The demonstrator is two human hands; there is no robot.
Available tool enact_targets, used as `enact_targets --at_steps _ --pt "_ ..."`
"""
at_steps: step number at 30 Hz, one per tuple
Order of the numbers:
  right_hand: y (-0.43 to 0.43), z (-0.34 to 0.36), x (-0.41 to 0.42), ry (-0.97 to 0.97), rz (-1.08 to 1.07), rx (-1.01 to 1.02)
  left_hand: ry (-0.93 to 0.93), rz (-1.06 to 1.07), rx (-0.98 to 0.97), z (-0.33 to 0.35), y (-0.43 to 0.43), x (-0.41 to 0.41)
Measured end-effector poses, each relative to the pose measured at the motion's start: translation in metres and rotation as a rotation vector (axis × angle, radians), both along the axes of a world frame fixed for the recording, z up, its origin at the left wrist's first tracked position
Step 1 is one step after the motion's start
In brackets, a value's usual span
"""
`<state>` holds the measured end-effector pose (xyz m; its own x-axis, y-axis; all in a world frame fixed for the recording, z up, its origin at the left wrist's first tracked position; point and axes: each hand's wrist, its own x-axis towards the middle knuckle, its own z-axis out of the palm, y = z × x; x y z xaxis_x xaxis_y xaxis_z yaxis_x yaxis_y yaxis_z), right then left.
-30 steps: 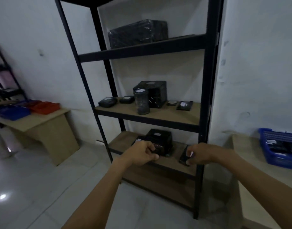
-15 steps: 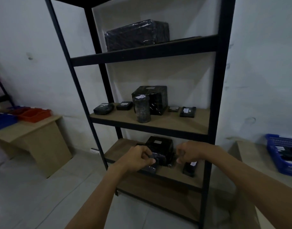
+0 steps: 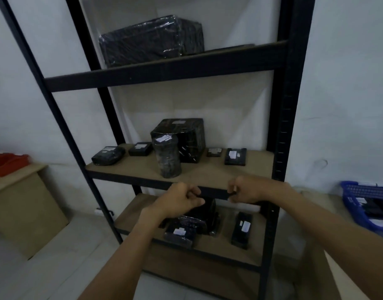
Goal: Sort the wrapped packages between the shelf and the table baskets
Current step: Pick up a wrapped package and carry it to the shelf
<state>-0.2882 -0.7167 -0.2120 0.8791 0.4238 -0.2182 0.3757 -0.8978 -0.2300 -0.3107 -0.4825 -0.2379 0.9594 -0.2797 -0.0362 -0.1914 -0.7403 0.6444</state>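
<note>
**Mid-sort at the rack, most packages not yet moved**

Facing the black shelf rack (image 3: 290, 105), with left hand (image 3: 177, 201) and right hand (image 3: 248, 191) raised side by side at 6 o'clock, just in front of the middle shelf's front beam. Fingers of both curled inward. Cannot tell against the dark beam whether grasping a thin parcel or clenched on nothing.

Judged no further than midway. Already in a basket: several dark wrapped packages in the blue basket (image 3: 350, 191) at 3 o'clock, on the right-hand surface (image 3: 324, 195). Apparently yet to be sorted: everything on the rack.

- Top shelf, 12 o'clock: one large film-wrapped package (image 3: 151, 40).
- Middle shelf, at centre: a cube package (image 3: 186, 135) with a cylinder package (image 3: 167, 156) just in front, touching or nearly so. Also four small flat packages (image 3: 108, 155), two toward 9 o'clock and two toward 3 o'clock.
- Lower shelf, under the hands: a labelled flat package (image 3: 180, 232) against a bulkier package (image 3: 207, 215) behind, and a slim package (image 3: 241, 230) apart toward 3 o'clock.

Red basket (image 3: 8, 163) at 9 o'clock on the left-hand surface (image 3: 23, 180), contents hidden from this angle. Impossible to say from here which way any one package should go, shelf or basket.
</note>
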Motion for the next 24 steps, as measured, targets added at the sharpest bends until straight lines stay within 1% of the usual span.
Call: enact_targets --at_steps 2,4,8,13,16,20,22,24 --pt "0.004 0.028 0.013 -0.074 -0.003 -0.004 -0.104 -0.024 0.018 0.025 -0.002 0.018" --pt "0.007 0.058 0.026 -0.156 -0.001 0.043 -0.207 -0.046 0.016 0.056 -0.004 0.034" --pt "0.020 0.124 0.040 -0.302 0.002 0.087 -0.313 -0.098 -0.010 0.117 0.001 0.058" --pt "0.042 0.192 0.042 -0.441 0.041 0.121 -0.505 -0.063 -0.006 0.186 0.011 0.082" --pt "0.055 0.221 0.039 -0.542 0.093 0.175 -0.657 -0.096 -0.008 0.220 0.018 0.090" --pt "0.063 0.251 0.046 -0.756 0.133 0.271 -0.864 -0.107 -0.087 0.255 0.025 0.102" --pt "0.064 0.262 0.054 -0.875 0.128 0.278 -0.978 -0.095 -0.099 0.266 0.027 0.113" --pt "0.064 0.270 0.064 -0.983 0.096 0.265 -1.030 -0.080 -0.099 0.272 0.028 0.126"
